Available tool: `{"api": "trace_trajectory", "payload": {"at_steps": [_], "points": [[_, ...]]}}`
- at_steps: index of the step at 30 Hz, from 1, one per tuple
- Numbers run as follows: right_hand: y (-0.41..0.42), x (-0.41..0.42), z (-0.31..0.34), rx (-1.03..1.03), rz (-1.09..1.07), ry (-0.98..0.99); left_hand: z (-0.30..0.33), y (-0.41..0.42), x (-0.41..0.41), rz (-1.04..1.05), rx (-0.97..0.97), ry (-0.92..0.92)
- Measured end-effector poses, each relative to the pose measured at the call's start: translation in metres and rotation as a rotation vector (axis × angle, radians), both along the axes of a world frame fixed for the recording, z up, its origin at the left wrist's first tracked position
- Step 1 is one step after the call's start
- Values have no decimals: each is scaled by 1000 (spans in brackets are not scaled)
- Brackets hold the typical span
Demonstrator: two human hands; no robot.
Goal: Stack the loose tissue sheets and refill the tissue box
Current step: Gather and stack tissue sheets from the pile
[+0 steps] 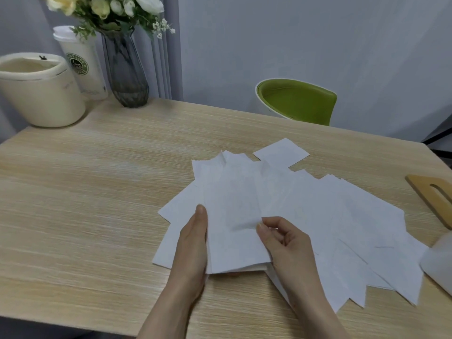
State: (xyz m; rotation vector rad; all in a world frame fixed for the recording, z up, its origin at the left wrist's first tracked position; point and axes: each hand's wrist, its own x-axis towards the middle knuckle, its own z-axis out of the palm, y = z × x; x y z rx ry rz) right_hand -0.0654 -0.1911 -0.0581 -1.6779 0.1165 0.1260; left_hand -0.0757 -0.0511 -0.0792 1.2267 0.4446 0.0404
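The stacking step is in hand, and by the look of things it is only begun. Near the front edge of the table (73, 192), a little right of its middle, the person holds a small stack of tissues (234, 241). The left hand (193, 245) lies along the stack's left edge with its fingers straight and pressed together, squaring that side. The right hand (283, 238) has its fingers curled, thumb and fingertips pinching the top sheet at the stack's right edge.

Most of the loose tissue sheets (342, 216) lie fanned out and overlapping toward the table's right edge, one sheet apart behind them. The white tissue box (437, 263) sits at the right edge, only partly in view, with its wooden slotted lid (430, 196) lying off, behind it.

The next move probably calls for settling the pinched sheet flush, then drawing another from the fan while the left hand holds the stack aligned. The thin sheets may well slide or crease.
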Motion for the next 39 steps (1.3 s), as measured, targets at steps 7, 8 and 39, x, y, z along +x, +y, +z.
{"api": "trace_trajectory", "payload": {"at_steps": [7, 8, 39], "points": [[0, -2, -2, -17, 11, 11, 2, -1, -1, -27, -2, -2], [0, -2, -2, -24, 12, 7, 2, -1, -1, -26, -2, -4], [-83, 11, -27, -1016, -169, -265, 14, -13, -1, -31, -10, -29]]}}
